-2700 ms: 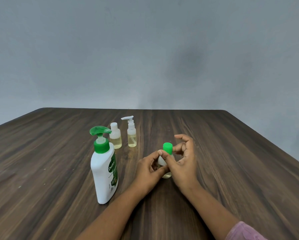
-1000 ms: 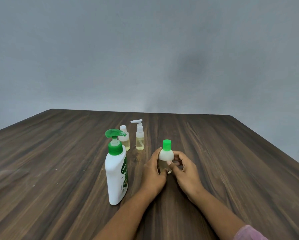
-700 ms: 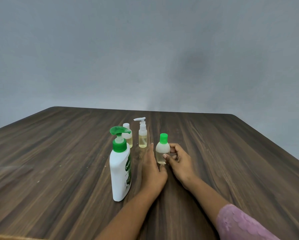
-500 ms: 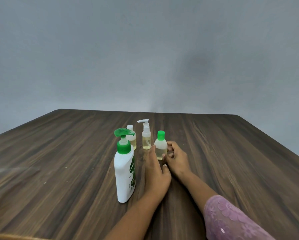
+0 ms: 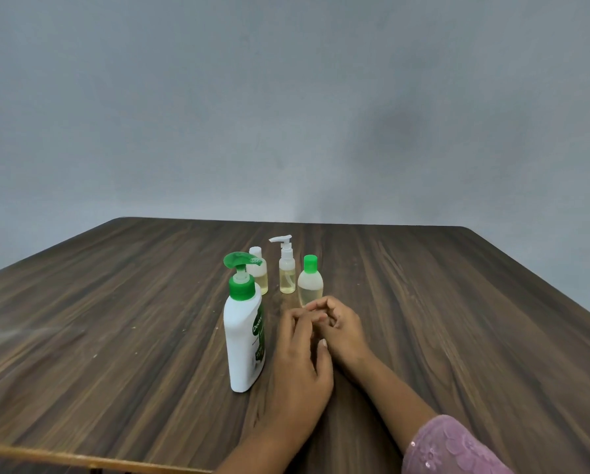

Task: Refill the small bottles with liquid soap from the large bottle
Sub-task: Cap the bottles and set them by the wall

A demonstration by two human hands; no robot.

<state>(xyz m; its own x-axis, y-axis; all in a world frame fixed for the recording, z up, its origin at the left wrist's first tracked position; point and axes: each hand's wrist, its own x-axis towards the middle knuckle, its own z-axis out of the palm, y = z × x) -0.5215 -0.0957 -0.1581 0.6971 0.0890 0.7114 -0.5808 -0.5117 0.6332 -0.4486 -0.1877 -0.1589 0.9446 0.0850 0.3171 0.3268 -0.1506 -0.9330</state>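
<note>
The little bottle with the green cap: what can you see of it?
The small bottle is rounded, translucent plastic with a green cap on, partly filled with pale yellow liquid. It stands upright on the wooden table, right of the pump-top bottle. The right hand hides its base; contact cannot be told.

A dark brown wood-grain desk [image 5: 115, 319] is filling the lower half of the view, its streaked grain running away toward the far edge. The desk's two far corners are showing as rounded. Along the desk's near left edge, a lighter orange-brown trim strip [image 5: 81, 458] is catching the light. A few tiny pale specks [image 5: 95, 355] are lying scattered on the left part of the desk's surface. Behind the desk, a plain grey-blue wall [image 5: 184, 97] is rising to the top of the view. A soft dark smudge [image 5: 399, 131] is showing on that wall above the desk's far right part; whether it is a shadow or a stain cannot be told.
</note>
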